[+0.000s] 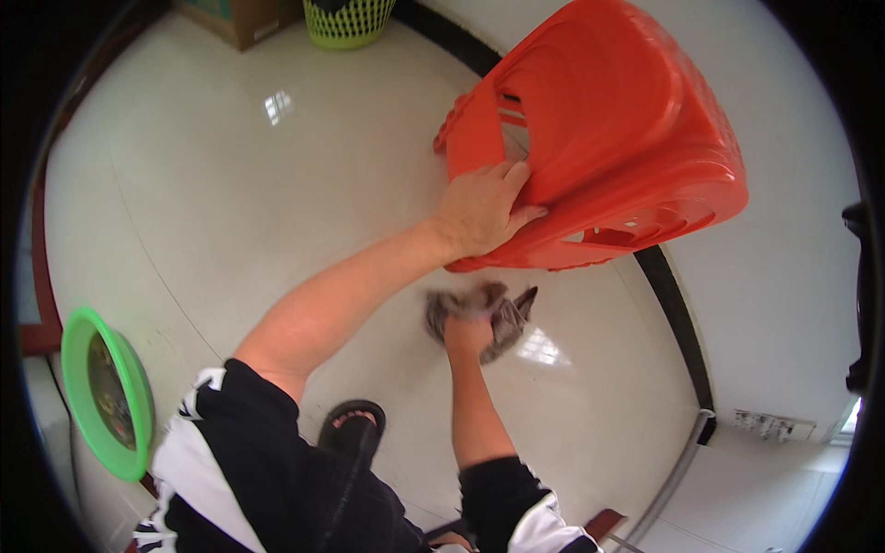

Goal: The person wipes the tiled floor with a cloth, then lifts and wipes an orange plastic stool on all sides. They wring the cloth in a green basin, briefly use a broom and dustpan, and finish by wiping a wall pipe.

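Observation:
A red plastic stool [608, 124] stands tilted in the upper right, close to the wall. My left hand [480, 207] grips its near leg edge, with the thumb on the side facing me and the fingers towards the opening. Below the stool my right hand [470, 335] holds a crumpled grey-brown cloth [511, 318] at floor level. The cloth is blurred and covers the fingers of that hand.
A green basin [142, 387] with dark liquid sits at the left. At the top are a light-green slatted basket [348, 24] and a cardboard box [245, 21]. A black baseboard [674, 318] runs along the white wall. My slippered foot [354, 422] is on the tiled floor [228, 200].

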`<act>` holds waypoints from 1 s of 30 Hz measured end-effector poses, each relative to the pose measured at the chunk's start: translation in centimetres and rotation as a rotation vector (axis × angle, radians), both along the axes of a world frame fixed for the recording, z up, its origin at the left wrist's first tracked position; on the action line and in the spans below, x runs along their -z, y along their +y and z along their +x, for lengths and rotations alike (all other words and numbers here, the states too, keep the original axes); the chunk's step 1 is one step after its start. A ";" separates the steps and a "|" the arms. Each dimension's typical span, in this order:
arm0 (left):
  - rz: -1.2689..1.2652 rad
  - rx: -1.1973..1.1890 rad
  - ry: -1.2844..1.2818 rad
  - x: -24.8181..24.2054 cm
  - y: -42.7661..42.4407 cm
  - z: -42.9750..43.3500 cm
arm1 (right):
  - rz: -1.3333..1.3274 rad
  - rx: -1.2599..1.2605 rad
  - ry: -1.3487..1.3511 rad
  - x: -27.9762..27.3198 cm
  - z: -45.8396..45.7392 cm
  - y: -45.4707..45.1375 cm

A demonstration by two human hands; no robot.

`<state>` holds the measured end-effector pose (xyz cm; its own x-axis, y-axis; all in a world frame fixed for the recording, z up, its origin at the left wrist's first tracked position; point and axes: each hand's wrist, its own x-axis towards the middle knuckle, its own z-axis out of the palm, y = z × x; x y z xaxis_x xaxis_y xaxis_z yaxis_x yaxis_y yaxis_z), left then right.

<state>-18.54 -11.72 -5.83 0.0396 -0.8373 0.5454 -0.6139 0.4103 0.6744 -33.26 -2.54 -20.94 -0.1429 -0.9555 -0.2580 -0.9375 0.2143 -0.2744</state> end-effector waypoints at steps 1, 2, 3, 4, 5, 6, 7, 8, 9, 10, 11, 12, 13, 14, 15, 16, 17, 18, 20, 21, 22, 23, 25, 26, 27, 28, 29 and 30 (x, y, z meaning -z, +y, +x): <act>0.053 -0.033 -0.068 -0.3 -0.4 0.5 | -0.024 0.016 0.020 0.1 -1.3 1.9; 0.064 -0.076 -0.109 -0.6 -0.6 1.1 | -0.120 -0.012 -0.031 0.2 -2.6 3.8; 0.123 -0.090 -0.141 -0.8 -0.7 1.4 | -0.189 -0.025 -0.075 0.5 -4.0 5.7; 0.089 -0.058 -0.042 -1.1 -1.4 2.9 | -0.361 -0.151 -0.022 0.7 -5.4 7.5; 0.058 -0.036 -0.019 -1.3 -2.2 4.5 | -0.481 -0.264 0.036 0.9 -6.8 9.2; 0.191 -0.015 -0.011 -1.5 -3.0 6.4 | -0.596 -0.382 0.093 1.2 -7.8 10.4; 0.278 0.034 -0.070 -1.5 -3.9 8.7 | -0.554 -0.351 0.013 1.5 -8.6 11.4; 0.367 0.081 -0.106 -1.4 -4.8 11.4 | -0.511 -0.319 -0.067 1.9 -9.3 12.2; 0.372 0.130 0.020 -0.5 -5.3 13.5 | -0.461 -0.255 -0.159 2.1 -9.8 12.7; 0.236 0.239 0.176 0.6 -5.5 15.7 | -0.482 -0.320 -0.114 2.5 -10.1 13.0; 0.302 0.209 0.202 1.2 -5.8 18.3 | -0.456 -0.298 -0.141 2.7 -10.3 13.0; 0.261 0.153 0.327 2.8 -5.6 20.3 | -0.437 -0.252 -0.167 3.1 -10.5 13.0; 0.190 0.169 0.336 3.3 -5.1 22.3 | -0.390 -0.206 -0.197 3.3 -10.5 12.8; 0.156 0.137 0.432 3.7 -5.0 23.6 | -0.456 -0.166 -0.242 3.6 -10.5 12.6; 0.121 0.086 0.383 4.0 -3.6 25.0 | -0.481 -0.159 -0.247 3.7 -10.5 12.5; 0.128 -0.078 0.513 4.3 -1.8 25.7 | -0.474 -0.146 -0.262 3.9 -10.5 12.3; 0.017 -0.144 0.452 4.6 -0.1 25.8 | -0.466 -0.135 -0.280 4.0 -10.5 12.3; 0.020 -0.272 0.527 5.2 1.9 25.2 | -0.509 -0.167 -0.258 4.0 -10.4 12.2; 0.016 -0.410 0.535 6.2 5.6 22.9 | -0.588 -0.215 -0.213 4.0 -10.2 12.2; 0.047 -0.463 0.531 6.7 6.5 21.3 | -0.591 -0.227 -0.196 4.0 -10.2 12.1; 0.130 -0.482 0.586 6.7 7.0 19.9 | -0.581 -0.223 -0.182 3.8 -10.0 12.2; 0.254 -0.565 0.694 7.2 7.5 17.6 | -0.568 -0.223 -0.166 3.7 -9.9 12.2; 0.415 -0.454 1.047 6.2 8.1 14.7 | -0.383 -0.157 -0.196 3.4 -9.7 12.3; 0.500 -0.465 1.046 5.6 8.3 13.3 | -0.348 -0.139 -0.215 3.1 -9.6 12.3; 0.554 -0.452 1.032 5.1 8.5 11.9 | -0.224 -0.117 -0.222 2.9 -9.6 12.2; 0.595 -0.451 1.023 4.6 8.7 10.8 | -0.401 -0.136 -0.171 2.7 -9.6 12.1; 0.625 -0.456 1.078 4.0 8.7 9.9 | -0.492 -0.143 -0.110 2.5 -9.8 11.9; 0.644 -0.472 1.136 3.5 8.6 9.2 | -0.584 -0.160 -0.036 2.3 -9.9 11.6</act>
